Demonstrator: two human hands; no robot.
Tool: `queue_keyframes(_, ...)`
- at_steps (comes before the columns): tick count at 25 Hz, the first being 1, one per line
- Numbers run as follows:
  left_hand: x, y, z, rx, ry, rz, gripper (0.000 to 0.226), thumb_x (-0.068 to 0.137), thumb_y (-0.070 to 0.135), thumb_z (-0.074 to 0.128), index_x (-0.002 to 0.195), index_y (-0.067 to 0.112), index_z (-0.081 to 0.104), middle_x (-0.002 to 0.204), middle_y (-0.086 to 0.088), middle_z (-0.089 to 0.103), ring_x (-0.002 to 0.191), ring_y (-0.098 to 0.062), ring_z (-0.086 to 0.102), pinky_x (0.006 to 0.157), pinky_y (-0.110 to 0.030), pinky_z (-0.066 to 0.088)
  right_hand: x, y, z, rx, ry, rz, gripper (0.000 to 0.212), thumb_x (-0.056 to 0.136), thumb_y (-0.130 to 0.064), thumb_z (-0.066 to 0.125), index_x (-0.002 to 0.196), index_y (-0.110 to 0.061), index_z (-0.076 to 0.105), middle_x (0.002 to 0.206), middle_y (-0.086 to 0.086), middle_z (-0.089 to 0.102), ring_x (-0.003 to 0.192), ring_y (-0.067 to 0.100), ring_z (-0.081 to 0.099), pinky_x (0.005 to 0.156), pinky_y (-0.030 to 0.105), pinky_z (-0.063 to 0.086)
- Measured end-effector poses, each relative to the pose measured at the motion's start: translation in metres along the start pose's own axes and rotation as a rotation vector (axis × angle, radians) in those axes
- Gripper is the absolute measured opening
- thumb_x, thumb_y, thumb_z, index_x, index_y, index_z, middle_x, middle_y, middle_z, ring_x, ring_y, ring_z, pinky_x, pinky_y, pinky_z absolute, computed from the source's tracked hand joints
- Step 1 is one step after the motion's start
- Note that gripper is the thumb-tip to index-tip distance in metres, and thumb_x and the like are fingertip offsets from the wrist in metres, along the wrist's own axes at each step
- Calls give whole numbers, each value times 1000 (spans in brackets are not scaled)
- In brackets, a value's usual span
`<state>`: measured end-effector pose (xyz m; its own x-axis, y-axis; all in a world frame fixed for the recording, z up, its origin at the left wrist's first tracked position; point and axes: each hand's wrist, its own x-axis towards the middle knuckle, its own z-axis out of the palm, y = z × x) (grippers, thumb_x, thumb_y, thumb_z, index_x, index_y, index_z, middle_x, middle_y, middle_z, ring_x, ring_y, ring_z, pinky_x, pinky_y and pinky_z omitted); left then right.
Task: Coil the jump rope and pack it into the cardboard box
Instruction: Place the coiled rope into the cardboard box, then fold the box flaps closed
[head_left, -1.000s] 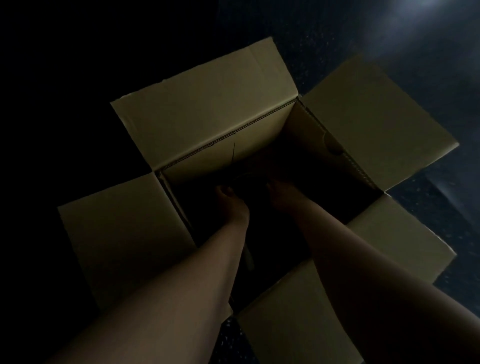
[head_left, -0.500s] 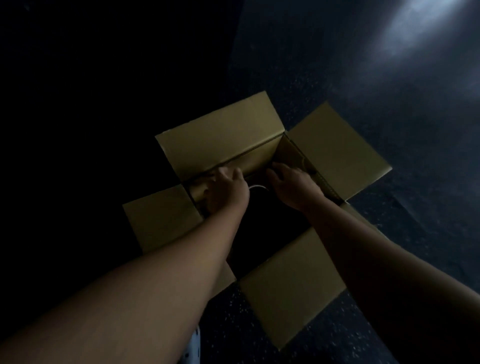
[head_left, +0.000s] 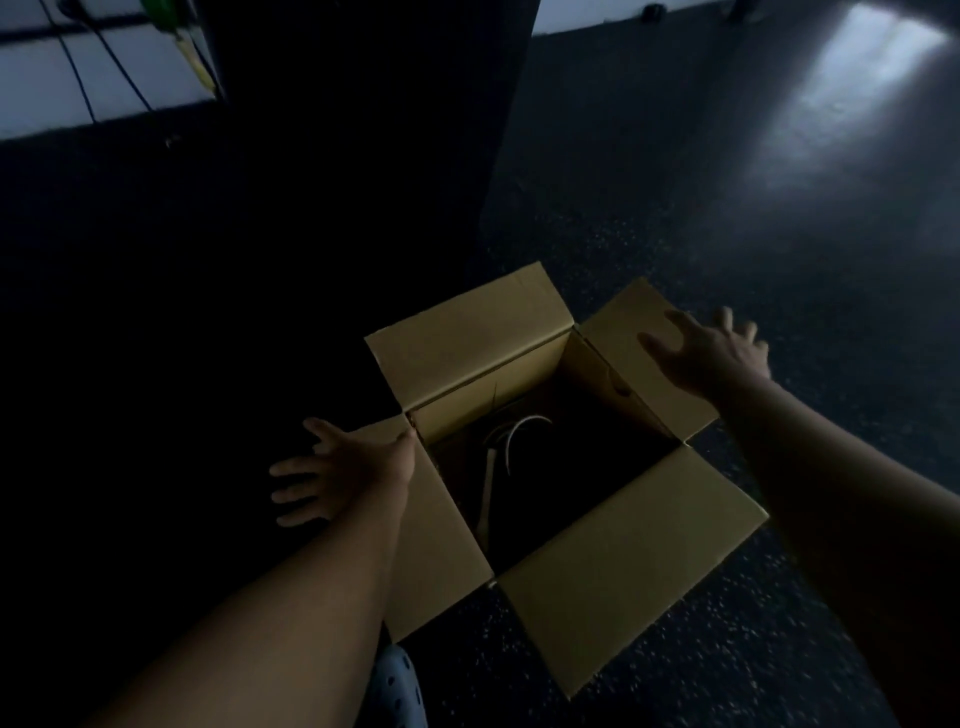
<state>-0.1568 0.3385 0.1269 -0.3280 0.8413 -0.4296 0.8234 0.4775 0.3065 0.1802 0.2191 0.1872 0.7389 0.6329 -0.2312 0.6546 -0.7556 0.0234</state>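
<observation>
A cardboard box (head_left: 467, 343) stands on the dark floor with all its flaps folded outward. Inside, in deep shadow, a pale loop of the jump rope (head_left: 511, 434) shows near the far left corner, with a light strip running down toward the near side. My left hand (head_left: 337, 470) hovers with spread fingers over the outer edge of the left flap and holds nothing. My right hand (head_left: 711, 356) is spread above the right flap, also holding nothing. Most of the rope is hidden in the dark.
A tall dark block (head_left: 363, 156) rises behind the box on the left. The speckled floor (head_left: 779, 260) stretches to the right with a bright light patch (head_left: 857, 78). A white perforated shoe (head_left: 397, 686) shows at the bottom. Cables (head_left: 104, 62) hang on the wall at top left.
Both hands have come out of the box and moved apart to the left and right flaps. The rope stays inside. The view has risen and pulled back.
</observation>
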Motion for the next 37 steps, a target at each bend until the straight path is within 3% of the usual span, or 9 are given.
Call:
queue_keyframes(5,8,2,22,-250,8,-154,120,75,55,78,161,21,1,153,-26,31,133,-50,40,104,-60,38,21,10,32,12,-64,86,90,85,-81,44,159,-38,14,159,27,27,141,53,33,111,63,32)
queue_keyframes(9,-26,8,16,-347,284,35,71,91,32,63,150,9,30,142,-23,48,121,-49,54,90,-56,44,0,5,31,155,165,8,88,87,-61,62,156,-25,21,149,23,38,131,46,45,105,60,42)
queue_keyframes(11,-51,20,11,-378,346,143,59,95,31,56,146,8,37,138,-21,53,117,-48,58,85,-54,45,-20,-11,24,226,147,-44,83,86,-59,65,151,-21,30,144,17,43,122,40,51,95,55,51)
queue_keyframes(16,-82,52,12,-440,243,218,40,100,32,42,129,10,59,126,-19,64,108,-43,64,72,-40,41,-64,-64,43,239,45,-209,45,103,-51,39,137,-25,49,133,11,50,113,33,57,85,51,56)
queue_keyframes(19,-83,60,27,-118,25,513,39,100,30,42,128,16,65,134,-12,60,121,-34,57,89,-41,50,-68,-80,61,284,-17,-224,51,104,-55,26,139,-31,54,137,11,54,124,34,51,94,51,50)
queue_keyframes(23,-67,49,65,313,-322,733,69,94,27,53,158,24,27,169,-4,14,154,-35,13,118,-57,24,-60,-85,85,199,-183,-245,67,94,-73,35,153,-41,37,161,9,28,141,40,33,102,55,46)
queue_keyframes(26,-63,43,87,407,-224,793,70,90,34,57,153,22,31,167,-9,13,155,-40,3,117,-67,18,-57,-94,104,-32,-192,-292,88,84,-77,49,158,-43,17,168,11,7,147,48,17,104,63,42)
queue_keyframes(34,-55,74,95,838,-198,766,64,94,44,52,149,13,41,156,-17,26,139,-51,29,101,-64,41,-52,-103,113,-112,-227,-243,94,82,-73,57,158,-40,13,167,14,2,149,51,9,105,72,35)
queue_keyframes(37,-54,69,89,794,-235,770,60,92,44,54,146,21,45,155,-12,27,137,-47,30,102,-62,38,-57,-104,111,-109,-232,-249,96,84,-75,53,160,-38,8,169,14,-3,150,52,5,110,72,31)
